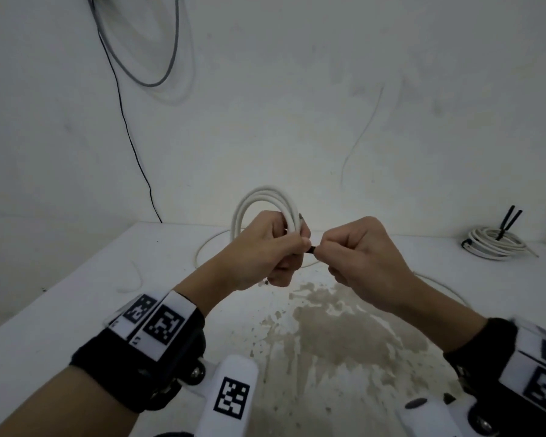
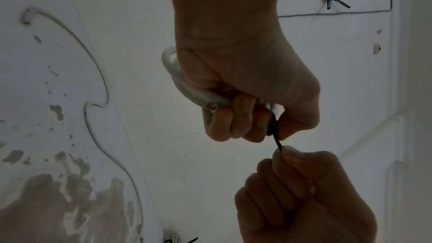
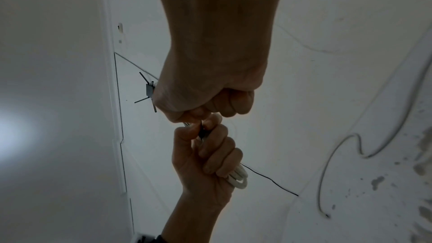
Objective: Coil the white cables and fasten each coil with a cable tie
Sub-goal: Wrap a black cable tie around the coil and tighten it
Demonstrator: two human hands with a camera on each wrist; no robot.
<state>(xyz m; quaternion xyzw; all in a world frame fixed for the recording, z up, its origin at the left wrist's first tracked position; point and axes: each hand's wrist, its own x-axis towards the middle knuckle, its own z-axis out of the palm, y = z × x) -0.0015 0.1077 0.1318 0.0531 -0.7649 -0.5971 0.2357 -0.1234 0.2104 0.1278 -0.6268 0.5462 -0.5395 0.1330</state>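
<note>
Above the stained white table (image 1: 76, 279), no readable writing anywhere, just blocky black-and-white marker tags on the wristbands (image 1: 163, 323). The left hand (image 1: 259, 250) has its fingers curled round a coil of white cable (image 1: 265, 200), several smooth loops held upright. The right hand (image 1: 360, 260) pinches the tail of a thin black cable tie (image 2: 277, 139) wrapped around it. A finished coil (image 1: 495, 244) sits back right on the table.

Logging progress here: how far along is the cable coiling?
Done: one tied coil lies at the table's right rear. In hand: the left hand grips a second coil while the right hand pulls its black tie. Left: a loose cable on the table.
</note>
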